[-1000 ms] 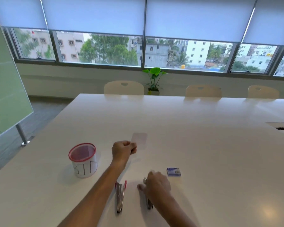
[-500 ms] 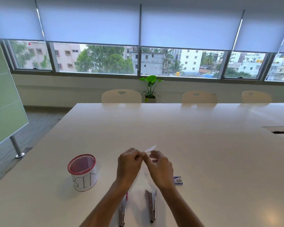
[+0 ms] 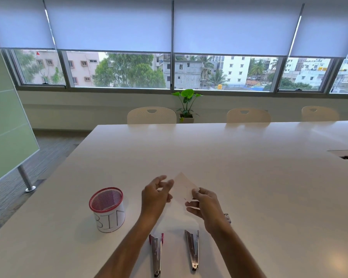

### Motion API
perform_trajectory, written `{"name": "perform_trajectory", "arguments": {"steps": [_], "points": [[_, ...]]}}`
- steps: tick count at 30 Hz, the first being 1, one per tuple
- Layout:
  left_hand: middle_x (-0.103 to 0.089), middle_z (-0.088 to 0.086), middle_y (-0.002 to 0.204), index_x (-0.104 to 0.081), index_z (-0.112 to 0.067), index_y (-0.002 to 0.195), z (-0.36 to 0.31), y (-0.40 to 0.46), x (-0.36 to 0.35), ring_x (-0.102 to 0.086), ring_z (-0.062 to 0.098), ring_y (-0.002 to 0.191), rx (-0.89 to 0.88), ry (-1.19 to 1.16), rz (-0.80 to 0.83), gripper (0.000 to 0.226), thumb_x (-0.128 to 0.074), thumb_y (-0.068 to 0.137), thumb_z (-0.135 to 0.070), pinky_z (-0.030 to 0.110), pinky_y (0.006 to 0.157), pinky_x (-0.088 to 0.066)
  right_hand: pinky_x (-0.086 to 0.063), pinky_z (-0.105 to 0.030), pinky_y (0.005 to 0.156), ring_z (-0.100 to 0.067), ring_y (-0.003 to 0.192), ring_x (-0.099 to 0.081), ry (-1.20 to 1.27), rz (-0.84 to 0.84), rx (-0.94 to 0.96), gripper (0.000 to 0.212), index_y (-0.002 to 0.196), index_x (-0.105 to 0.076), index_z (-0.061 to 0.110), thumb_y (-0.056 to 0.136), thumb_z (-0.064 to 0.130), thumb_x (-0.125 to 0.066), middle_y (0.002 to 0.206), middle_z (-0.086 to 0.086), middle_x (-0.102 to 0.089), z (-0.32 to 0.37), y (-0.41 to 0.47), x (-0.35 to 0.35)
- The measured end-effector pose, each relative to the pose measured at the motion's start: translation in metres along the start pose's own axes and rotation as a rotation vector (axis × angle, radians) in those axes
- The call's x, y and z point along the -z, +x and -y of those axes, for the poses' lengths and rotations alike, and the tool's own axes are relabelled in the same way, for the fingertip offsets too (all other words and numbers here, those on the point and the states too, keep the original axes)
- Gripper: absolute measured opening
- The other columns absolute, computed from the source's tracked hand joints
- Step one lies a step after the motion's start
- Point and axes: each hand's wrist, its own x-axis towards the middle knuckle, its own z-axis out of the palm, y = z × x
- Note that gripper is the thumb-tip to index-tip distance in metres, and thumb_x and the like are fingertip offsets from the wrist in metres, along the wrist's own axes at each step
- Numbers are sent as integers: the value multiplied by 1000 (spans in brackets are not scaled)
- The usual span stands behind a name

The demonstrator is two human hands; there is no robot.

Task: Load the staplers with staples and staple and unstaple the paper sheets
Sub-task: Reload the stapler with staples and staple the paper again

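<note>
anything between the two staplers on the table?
Nothing: head view shows bare white table between pink-trimmed metal stapler and plain metal stapler.

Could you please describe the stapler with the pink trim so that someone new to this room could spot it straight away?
Start at the big white table and find the red mesh cup marked BIN near its left edge. Just right of it and closer to the person, two open metal staplers lie side by side. The pink-trimmed stapler is the left one; the other stapler is plain metal with no colour.
</note>
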Motion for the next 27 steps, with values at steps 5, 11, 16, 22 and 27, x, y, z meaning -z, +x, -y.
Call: {"name": "perform_trajectory", "arguments": {"steps": [5,11,16,22,27], "points": [[-71,6,71,-72,-6,85,2,6,6,-65,17,58,201,-257,143,10,-71,83,-16,28,56,-57,-56,-27,61,-16,65,-67,-91,58,31,19,98,-65,9,99,17,-47,86,-11,-70,-7,2,-3],[-71,5,66,-72,-7,78,13,7,4,-65,16,56,206,-272,127,10,-71,83,-15,25,54,-55,-53,-25,57,-11,58,-63,-79,13,98,19,88,-66,7,97,16,-53,74,-6,-67,-11,7,0],[-68,7,58,-72,-5,73,16,6,1,-62,16,53,208,-246,147,14,-71,84,-14,25,52,-54,-51,-25,55,-15,58,-56,-118,-74,141,21,78,-67,7,94,10,-55,68,-9,-61,-15,13,2],[-70,7,65,-72,-6,78,19,10,2,-66,18,57,184,-180,150,15,-68,86,-18,27,57,-57,-54,-27,59,-17,62,-59,-155,-119,189,16,82,-68,10,94,15,-58,76,-11,-66,-27,21,0],[-74,8,74,-72,-17,77,23,16,10,-71,25,73,163,-104,185,23,-59,92,-28,32,71,-60,-56,-29,62,-22,72,-64,-294,-184,329,12,85,-67,13,93,16,-59,80,-7,-68,-24,25,-6]]}}
